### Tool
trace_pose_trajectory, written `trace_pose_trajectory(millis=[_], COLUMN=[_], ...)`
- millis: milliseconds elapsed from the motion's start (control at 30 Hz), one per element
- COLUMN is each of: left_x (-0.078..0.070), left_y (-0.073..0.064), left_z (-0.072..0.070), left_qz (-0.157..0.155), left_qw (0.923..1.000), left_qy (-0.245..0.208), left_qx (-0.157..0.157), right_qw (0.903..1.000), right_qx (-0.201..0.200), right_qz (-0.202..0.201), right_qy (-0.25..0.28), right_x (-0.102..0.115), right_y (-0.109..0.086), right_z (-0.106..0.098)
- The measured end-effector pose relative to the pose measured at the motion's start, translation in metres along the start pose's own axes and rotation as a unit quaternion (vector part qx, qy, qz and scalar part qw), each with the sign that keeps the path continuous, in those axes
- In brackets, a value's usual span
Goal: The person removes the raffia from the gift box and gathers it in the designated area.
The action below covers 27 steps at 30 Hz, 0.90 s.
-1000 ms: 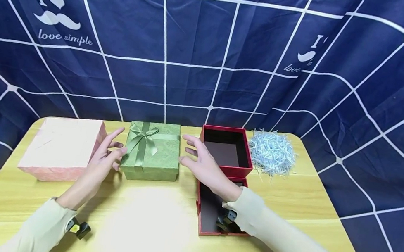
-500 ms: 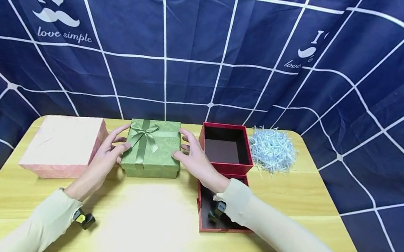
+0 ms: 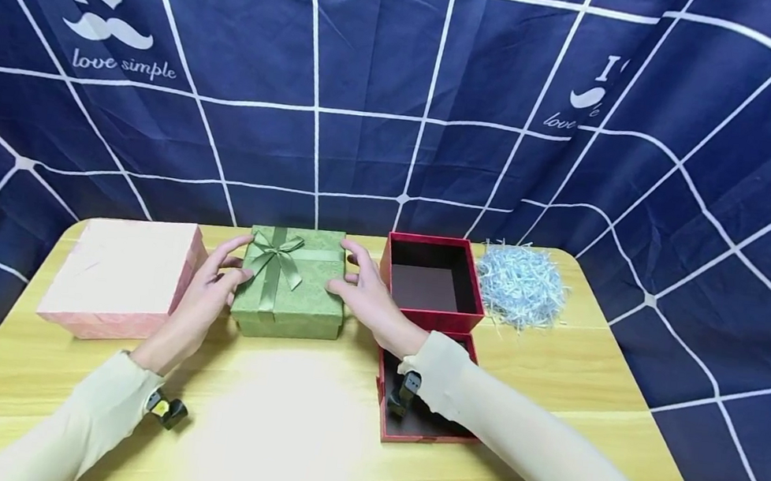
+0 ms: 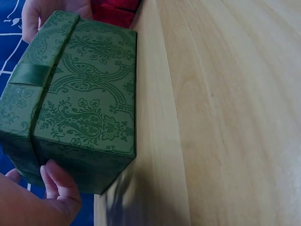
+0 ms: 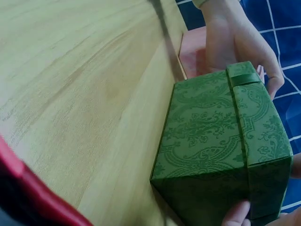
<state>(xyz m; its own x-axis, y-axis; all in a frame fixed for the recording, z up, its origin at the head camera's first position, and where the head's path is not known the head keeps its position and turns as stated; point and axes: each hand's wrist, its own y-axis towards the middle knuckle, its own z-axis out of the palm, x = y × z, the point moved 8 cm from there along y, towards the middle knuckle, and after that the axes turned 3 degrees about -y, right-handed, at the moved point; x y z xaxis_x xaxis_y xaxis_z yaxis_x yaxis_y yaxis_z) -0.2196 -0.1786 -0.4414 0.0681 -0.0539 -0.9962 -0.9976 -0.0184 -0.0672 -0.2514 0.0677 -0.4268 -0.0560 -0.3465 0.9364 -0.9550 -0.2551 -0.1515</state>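
A green patterned gift box (image 3: pixel 305 323) sits on the table, its lid (image 3: pixel 319 284) on and tied with a green ribbon bow (image 3: pixel 274 260). My left hand (image 3: pixel 194 314) grips the lid's left side, fingers bent at its edge. On the opposite side my right hand (image 3: pixel 380 311) holds the lid, thumb near the front and index finger toward the back corner. In the left wrist view, left fingertips (image 4: pixel 59 181) touch the box near the lid's lower rim. Right fingertips (image 5: pixel 237 214) meet the same rim in the right wrist view.
A pink box (image 3: pixel 125 266) stands left of the green one. An open red box (image 3: pixel 429 321) is on the right, with a shallow red lid or tray (image 3: pixel 430 438) in front, partly under my right forearm. Blue shredded paper (image 3: pixel 521 288) lies at the back right.
Both hands have come inward from either side of the green gift box and now hold its lid. The box has stayed in place.
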Motion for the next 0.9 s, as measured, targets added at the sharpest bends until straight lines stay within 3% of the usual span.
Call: trace_pose_trajectory(millis=[900], left_x=[-0.0035], left_y=[0.0058], left_z=[0.0017], left_qz=[0.036], left_qw=[0.9992], left_qy=[-0.010], left_qx=[-0.012], right_qw=[0.9972], right_qx=[0.007], right_qz=[-0.009], right_qy=[0.074], right_x=[0.0011], right_y=[0.0022], right_z=[0.0017])
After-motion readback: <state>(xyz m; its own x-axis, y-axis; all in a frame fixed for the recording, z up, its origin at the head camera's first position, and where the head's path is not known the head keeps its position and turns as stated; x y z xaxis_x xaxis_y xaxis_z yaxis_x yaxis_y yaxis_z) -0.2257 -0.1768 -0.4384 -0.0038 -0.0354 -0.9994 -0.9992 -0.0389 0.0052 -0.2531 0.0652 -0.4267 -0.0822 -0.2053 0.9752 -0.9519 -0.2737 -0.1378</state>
